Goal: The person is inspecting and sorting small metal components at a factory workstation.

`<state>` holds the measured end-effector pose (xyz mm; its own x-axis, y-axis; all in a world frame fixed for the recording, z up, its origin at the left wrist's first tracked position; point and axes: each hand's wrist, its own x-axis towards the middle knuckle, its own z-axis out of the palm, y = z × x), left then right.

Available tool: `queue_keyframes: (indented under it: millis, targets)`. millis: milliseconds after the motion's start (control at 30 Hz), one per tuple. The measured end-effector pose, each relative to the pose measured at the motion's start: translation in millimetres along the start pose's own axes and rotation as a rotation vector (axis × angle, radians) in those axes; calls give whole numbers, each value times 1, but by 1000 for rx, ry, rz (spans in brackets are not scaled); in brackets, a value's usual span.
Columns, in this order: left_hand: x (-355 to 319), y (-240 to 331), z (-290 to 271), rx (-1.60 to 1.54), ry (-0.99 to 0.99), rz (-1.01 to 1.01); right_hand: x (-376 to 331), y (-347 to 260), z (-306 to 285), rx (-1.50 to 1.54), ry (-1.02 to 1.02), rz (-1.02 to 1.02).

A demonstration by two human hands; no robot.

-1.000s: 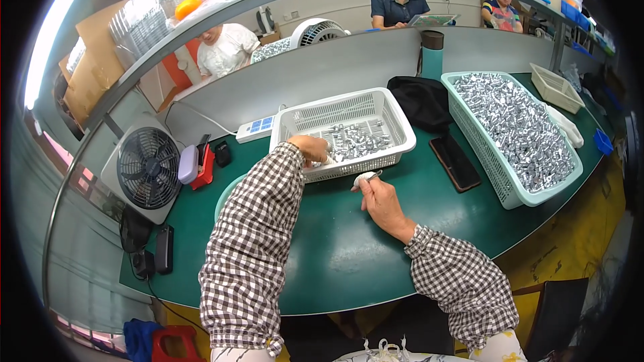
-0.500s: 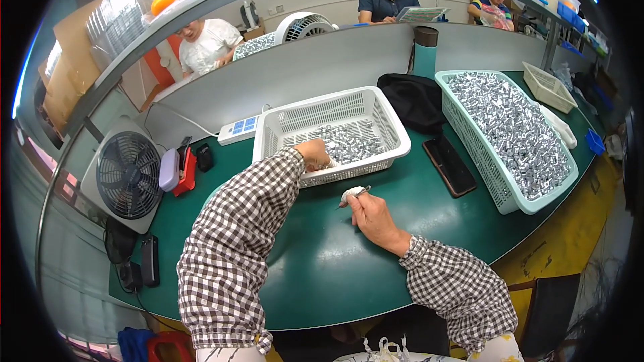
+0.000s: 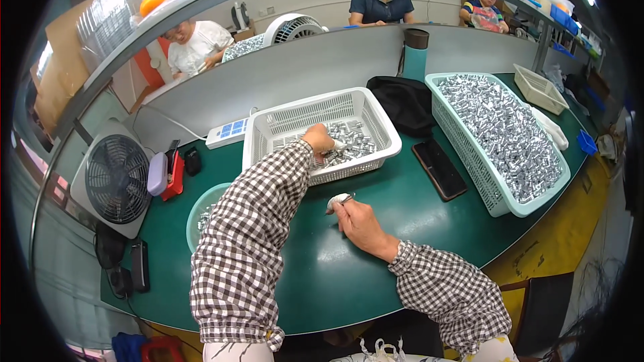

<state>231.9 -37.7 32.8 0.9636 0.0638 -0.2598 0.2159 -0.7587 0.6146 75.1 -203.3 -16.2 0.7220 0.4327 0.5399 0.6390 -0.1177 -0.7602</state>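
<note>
A: Head view: where's the L hand point(image 3: 318, 139)?
B: Down in the white basket point(image 3: 388, 150), at the small metal parts point(image 3: 361, 149). Fingertips hidden, so can't tell if they're pinching one.
A: And R hand point(image 3: 358, 221)?
B: Above the worktop point(image 3: 335, 281), near side of that basket. Fingers curled tight round a thin metal thing point(image 3: 353, 195), mostly covered, kind unclear.
A: What else is blocked?
B: L checked sleeve point(image 3: 245, 248) covers pt of a green bowl point(image 3: 194, 228) w/ similar pcs inside, amt unclear. Black cloth point(image 3: 402, 106) behind the white basket is bunched, shape hard to read. Co-worker in white point(image 3: 200, 47) is partly hidden by the partition point(image 3: 322, 64).
</note>
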Motion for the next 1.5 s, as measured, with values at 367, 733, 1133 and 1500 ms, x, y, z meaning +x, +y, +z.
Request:
queue_keyframes:
  millis: [367, 733, 1133, 1500]
  targets:
    - [-30, 13, -41, -61, 67, 124, 3, 13, 5, -5, 113, -139]
    - [-165, -78, -124, -68, 181, 74, 7, 7, -7, 118, 66, 51]
    - [-219, -168, -122, -102, 258, -111, 5, 5, -3, 125, 49, 64]
    - [-189, -167, -60, 551, 588, -102, 5, 9, -4, 76, 27, 63]
